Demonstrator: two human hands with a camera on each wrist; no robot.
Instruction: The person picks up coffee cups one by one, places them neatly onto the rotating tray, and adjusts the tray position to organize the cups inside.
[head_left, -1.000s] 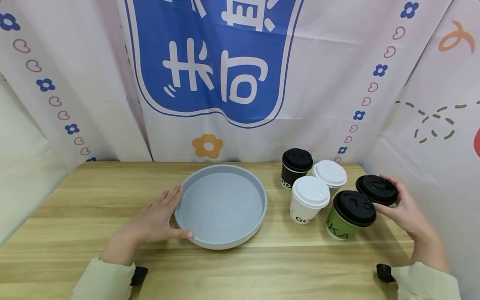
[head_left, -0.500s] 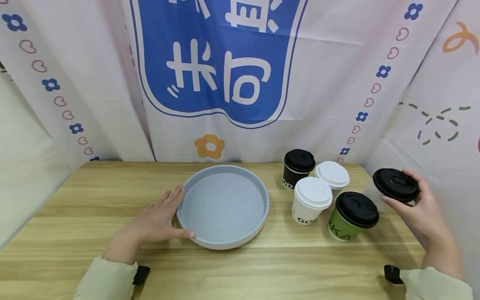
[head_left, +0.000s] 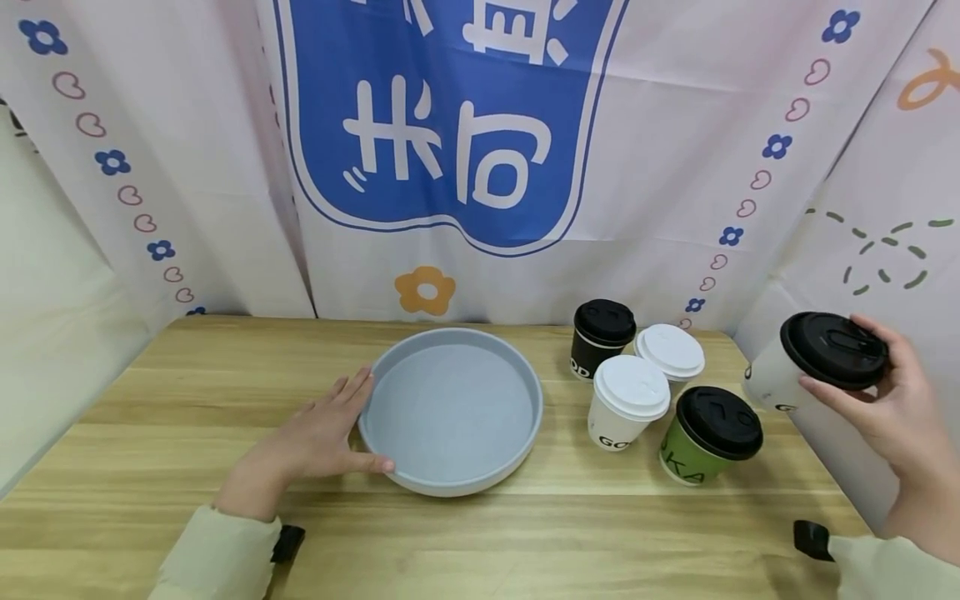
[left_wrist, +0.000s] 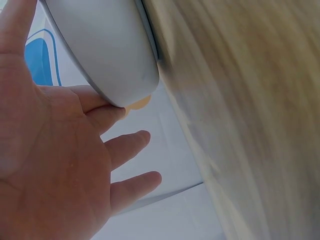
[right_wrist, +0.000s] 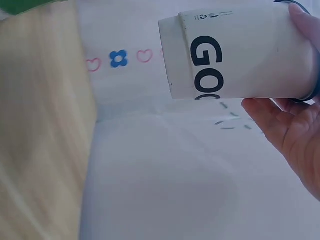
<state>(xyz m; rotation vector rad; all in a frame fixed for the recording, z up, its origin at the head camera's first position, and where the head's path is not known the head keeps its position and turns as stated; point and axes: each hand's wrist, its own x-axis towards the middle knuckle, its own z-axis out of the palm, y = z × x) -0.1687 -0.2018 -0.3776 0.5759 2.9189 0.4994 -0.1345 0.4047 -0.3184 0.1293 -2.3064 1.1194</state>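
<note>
My right hand (head_left: 896,408) grips a white paper cup (head_left: 776,375) near its black lid (head_left: 834,346). The cup is held up off the table at the right edge, and its base tilts to the left. In the right wrist view its wall (right_wrist: 250,52) carries dark letters. My left hand (head_left: 311,442) touches the left rim of a round grey tray (head_left: 450,487), with the fingers spread and fairly straight. The left wrist view shows the tray's outer side (left_wrist: 107,45) against my left hand (left_wrist: 55,150).
Right of the tray stand a green cup with a black lid (head_left: 720,421), a white cup (head_left: 626,400), another white-lidded cup (head_left: 670,350) and a black cup (head_left: 600,333). They are close together on the wooden table (head_left: 480,542). Printed cloth (head_left: 637,183) hangs behind.
My right hand has lifted the white cup with the black lid from beside the green cup, moving it right and up. My left hand stays at the tray's rim. The view has shifted slightly.
</note>
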